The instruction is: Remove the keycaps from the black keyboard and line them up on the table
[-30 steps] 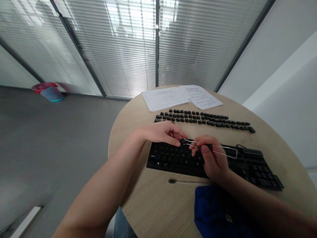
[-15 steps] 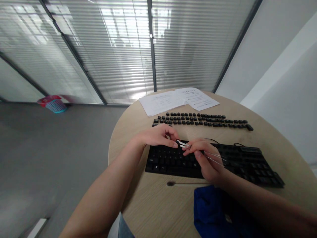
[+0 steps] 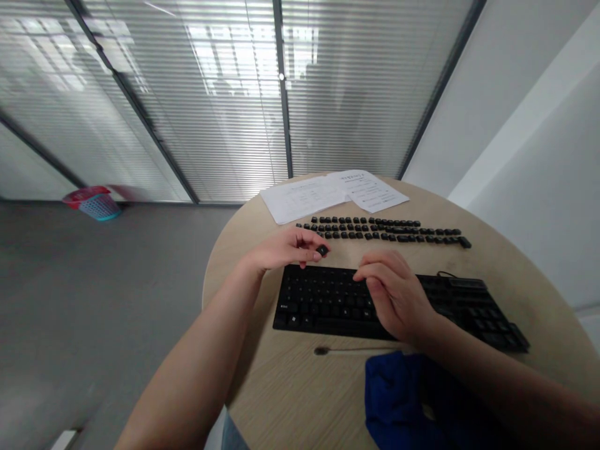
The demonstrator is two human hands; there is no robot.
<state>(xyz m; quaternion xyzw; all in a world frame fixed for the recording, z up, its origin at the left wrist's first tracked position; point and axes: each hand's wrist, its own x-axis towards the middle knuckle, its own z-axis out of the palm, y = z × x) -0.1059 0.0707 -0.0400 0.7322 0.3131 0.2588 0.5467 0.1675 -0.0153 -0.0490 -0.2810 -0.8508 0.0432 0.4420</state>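
Note:
Between the thumb and fingers of my left hand (image 3: 295,247) is a small black keycap (image 3: 322,250). That hand is above the table, just beyond the upper left edge of a black keyboard (image 3: 328,301). My right hand (image 3: 394,290) hovers over the middle of the keyboard with its fingers curled together. What it holds, if anything, is hidden. Past the keyboard lie rows of loose black keycaps (image 3: 398,230). A thin brush with a dark tip (image 3: 321,351) lies along the keyboard's near edge.
Printed papers (image 3: 304,197) lie at the far edge of the round wooden table (image 3: 281,394). A blue cloth (image 3: 389,394) is by my right forearm. A red and blue basket (image 3: 99,205) stands on the floor to the left, near the blinds.
My left hand has moved left and slightly away, now with the keycap in its fingers. The thin wire tool seen earlier in my right hand no longer shows. My hands are farther apart.

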